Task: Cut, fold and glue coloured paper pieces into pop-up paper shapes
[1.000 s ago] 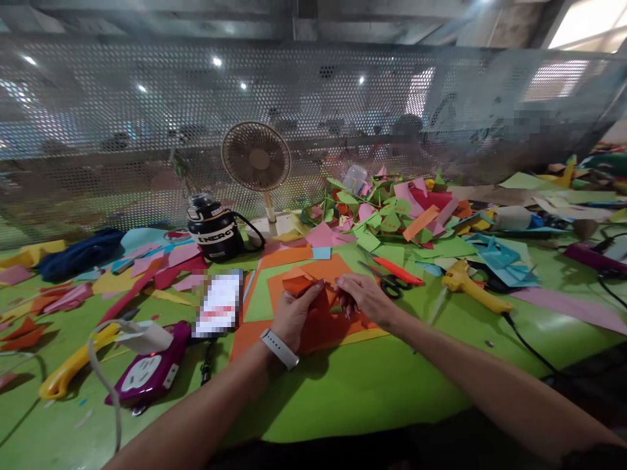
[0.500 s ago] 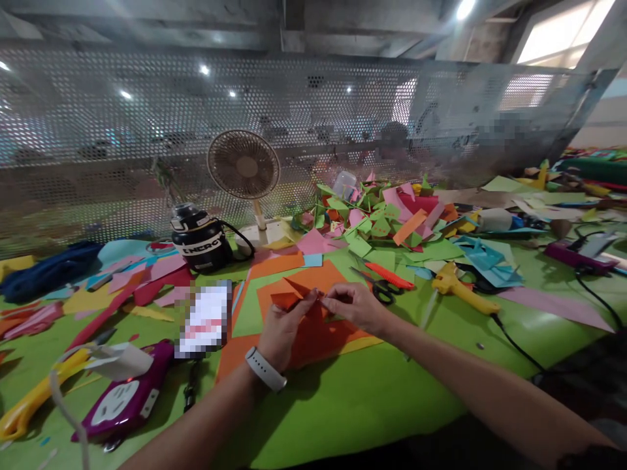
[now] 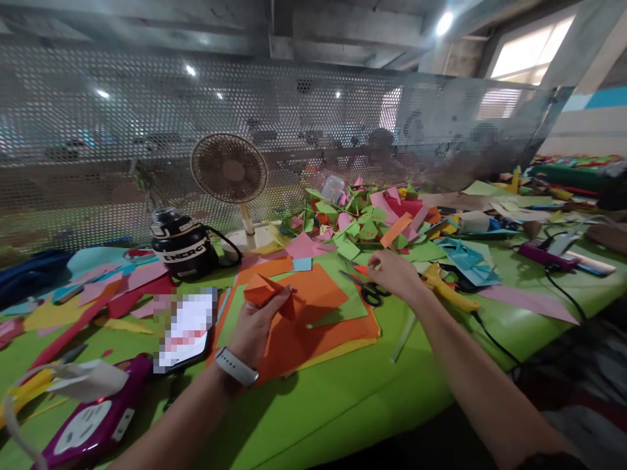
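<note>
My left hand (image 3: pixel 257 326) pinches a folded piece of orange paper (image 3: pixel 259 290), raised over a stack of sheets. Under it lie an orange sheet (image 3: pixel 329 287), a green sheet and more orange paper. Farther right, my right hand (image 3: pixel 394 271) has its fingers curled over a red ridged tool (image 3: pixel 361 269), whose kind I cannot make out. Only the tool's orange-red end shows; the rest is covered. Black-handled scissors (image 3: pixel 373 295) lie right beside those fingers on the green tabletop.
A yellow glue gun (image 3: pixel 448 290) with a black cord and a clear stick (image 3: pixel 404 338) lie right. Paper scraps (image 3: pixel 357 225) are heaped behind. A fan (image 3: pixel 230 168), a black bottle (image 3: pixel 183 245), a phone (image 3: pixel 189 329) and a purple power strip (image 3: pixel 93 421) stand or lie left.
My right hand has let go of the folded orange paper and moved right to the red tool by the scissors. My left hand keeps the paper, now farther left in view.
</note>
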Tool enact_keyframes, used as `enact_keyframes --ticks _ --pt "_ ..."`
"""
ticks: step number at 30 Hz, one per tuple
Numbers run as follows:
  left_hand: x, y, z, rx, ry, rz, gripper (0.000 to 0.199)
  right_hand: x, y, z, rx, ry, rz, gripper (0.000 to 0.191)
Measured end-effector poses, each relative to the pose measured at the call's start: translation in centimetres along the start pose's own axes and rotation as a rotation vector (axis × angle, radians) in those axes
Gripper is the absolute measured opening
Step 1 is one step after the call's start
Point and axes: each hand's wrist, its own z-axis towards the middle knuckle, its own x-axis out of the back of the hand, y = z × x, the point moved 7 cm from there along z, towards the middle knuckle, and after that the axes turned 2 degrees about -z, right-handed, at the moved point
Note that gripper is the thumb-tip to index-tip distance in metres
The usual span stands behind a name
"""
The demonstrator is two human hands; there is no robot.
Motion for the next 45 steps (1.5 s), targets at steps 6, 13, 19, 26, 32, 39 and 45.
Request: enact_keyframes --ticks 6,13,19,26,32,39,45 --pt "0.0 -0.4 0.4 0.093 -0.102 0.042 0.032 -2.1 1.0 0.7 -0.021 -0.143 -0.145 0.028" --pt "0.6 0.1 1.5 0.086 -0.151 0.079 0.032 -1.9 0.9 0.9 0.010 -0.084 -0.122 0.023" --pt "1.4 0.8 2.2 0.071 -0.184 0.196 0.029 -0.1 -0.5 0.4 0.068 0.001 0.154 0.023" --pt "2.2 1.6 2.9 0.129 -0.237 0.297 0.027 -1.3 -3.4 -1.5 0.399 -0.288 0.409 0.042" --pt "2.8 1.7 3.2 0.183 -0.241 0.293 0.027 -1.0 -5.6 -3.0 0.509 -0.313 0.338 0.036" --pt "2.6 1.3 2.9 0.210 -0.267 0.292 0.027 -1.4 -6.6 -3.3 0.514 -0.075 0.208 0.045" --pt "1.9 1.4 2.2 0.240 -0.268 0.306 0.024 -1.7 -6.4 -3.3 0.518 -0.086 0.223 0.044"
